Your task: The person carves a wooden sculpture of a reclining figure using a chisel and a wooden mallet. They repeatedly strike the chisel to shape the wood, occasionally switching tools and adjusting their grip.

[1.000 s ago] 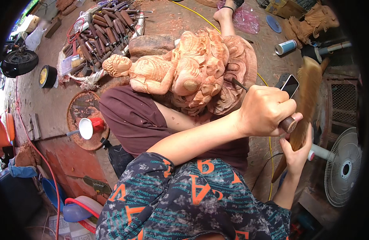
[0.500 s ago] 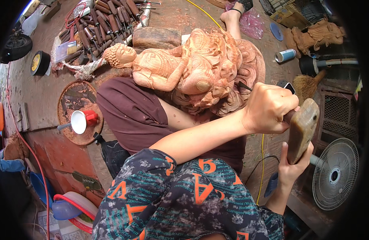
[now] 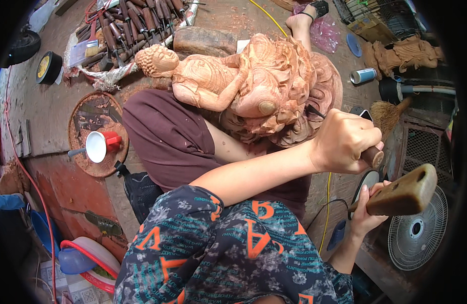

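1. Reddish wood: our carved statue [image 3: 266, 86] lies lengthwise beyond our trousered leg [image 3: 165, 126], head to our left, base to our right.
2. Our left hand [image 3: 345, 142] is wrapped around the chisel [image 3: 373, 156], its blade aimed at the base; we cannot tell whether the edge touches.
3. Our right hand [image 3: 367, 215] has its fingers curled around the mallet's [image 3: 405, 190] narrow end.
4. Half a second ago the mallet overlapped the chisel's butt in our view; now it has dropped away to our right, leaving that butt bare.
5. We judge that we are between strokes, with the chisel kept ready.
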`<control>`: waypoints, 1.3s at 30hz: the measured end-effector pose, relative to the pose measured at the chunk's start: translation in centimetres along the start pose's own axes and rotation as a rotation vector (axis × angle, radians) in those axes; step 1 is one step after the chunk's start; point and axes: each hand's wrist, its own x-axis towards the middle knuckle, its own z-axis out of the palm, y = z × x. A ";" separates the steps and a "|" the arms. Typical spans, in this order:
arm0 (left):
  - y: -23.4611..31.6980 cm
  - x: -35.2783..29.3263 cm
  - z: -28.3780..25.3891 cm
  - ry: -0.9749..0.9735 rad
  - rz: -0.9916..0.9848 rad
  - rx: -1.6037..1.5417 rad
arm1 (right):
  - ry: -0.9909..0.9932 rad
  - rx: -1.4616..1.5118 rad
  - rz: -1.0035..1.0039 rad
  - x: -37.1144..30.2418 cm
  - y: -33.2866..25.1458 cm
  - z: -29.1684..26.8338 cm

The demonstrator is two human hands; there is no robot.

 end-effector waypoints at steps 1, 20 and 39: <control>-0.1 0.0 0.0 -0.008 0.005 0.000 | 0.022 0.090 0.072 0.3 -0.3 0.1; -1.1 -0.3 -1.2 0.010 0.030 -0.044 | -0.049 -0.154 -0.031 -0.6 0.6 0.8; 1.3 -3.0 -0.3 -0.245 0.087 0.163 | -0.037 -0.024 0.100 -3.5 1.4 1.6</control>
